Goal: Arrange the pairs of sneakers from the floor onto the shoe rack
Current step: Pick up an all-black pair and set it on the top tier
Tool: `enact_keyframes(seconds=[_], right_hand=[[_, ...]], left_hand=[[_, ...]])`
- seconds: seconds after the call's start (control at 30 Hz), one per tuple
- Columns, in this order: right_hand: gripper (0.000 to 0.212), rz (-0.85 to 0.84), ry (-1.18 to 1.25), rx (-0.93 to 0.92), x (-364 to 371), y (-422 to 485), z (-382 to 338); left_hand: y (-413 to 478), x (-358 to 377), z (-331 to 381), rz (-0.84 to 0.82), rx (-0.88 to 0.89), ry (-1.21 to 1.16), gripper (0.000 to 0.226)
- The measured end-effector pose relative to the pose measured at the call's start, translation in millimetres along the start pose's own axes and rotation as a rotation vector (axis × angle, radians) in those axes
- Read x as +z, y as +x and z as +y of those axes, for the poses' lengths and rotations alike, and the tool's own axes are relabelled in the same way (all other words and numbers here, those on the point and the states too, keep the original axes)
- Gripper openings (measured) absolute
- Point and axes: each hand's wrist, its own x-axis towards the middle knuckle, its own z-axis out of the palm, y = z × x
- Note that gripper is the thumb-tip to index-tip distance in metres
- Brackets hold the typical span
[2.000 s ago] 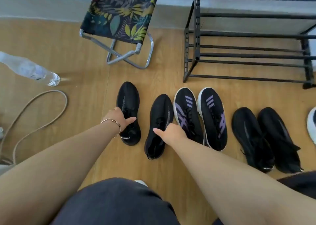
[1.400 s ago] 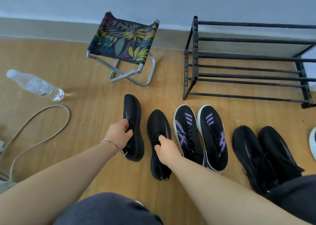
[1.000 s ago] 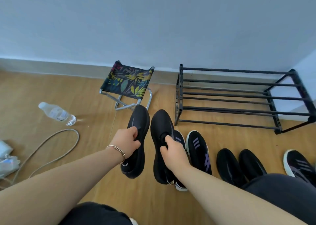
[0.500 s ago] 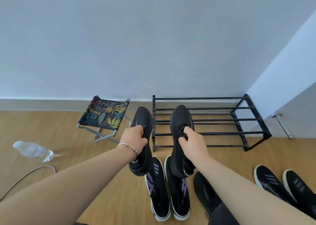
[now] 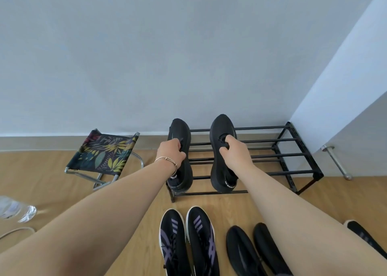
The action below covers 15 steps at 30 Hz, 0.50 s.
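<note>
Nearest, on the wood floor [image 5: 52, 175]: purple-striped sneakers [image 5: 187, 242], a plain black pair [image 5: 249, 250] beside them. Beyond, both arms reach out straight. Left hand [image 5: 170, 155] is clamped on the left black sneaker [image 5: 180, 166]; right hand [image 5: 234, 152] is clamped on the right black sneaker [image 5: 222, 166]. Both shoes sit over the left end of the shoe rack [image 5: 293, 160], long axes running front rail to back, toes toward the wall. Whether the soles touch the rails is unclear. Judgement: lower, release.
</note>
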Motion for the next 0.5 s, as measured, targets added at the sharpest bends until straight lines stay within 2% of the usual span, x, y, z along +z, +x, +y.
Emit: enact_keyframes(seconds=[0.23,0.4,0.5], right_hand=[[0.018,-0.038,0.002,0.024,23.9,30.8,24.0],[0.013,-0.046,-0.005,-0.006,45.9,35.2,22.4],[0.017,-0.018,-0.023,-0.028,54.9,35.8,20.8]], left_hand=[[22.1,30.4,-8.9,0.001,-0.018,-0.115,0.009],[22.8,52.8,-6.2,-0.005,-0.051,-0.157,0.013],[21.9,58.5,-8.7,-0.005,-0.062,-0.152,0.024]])
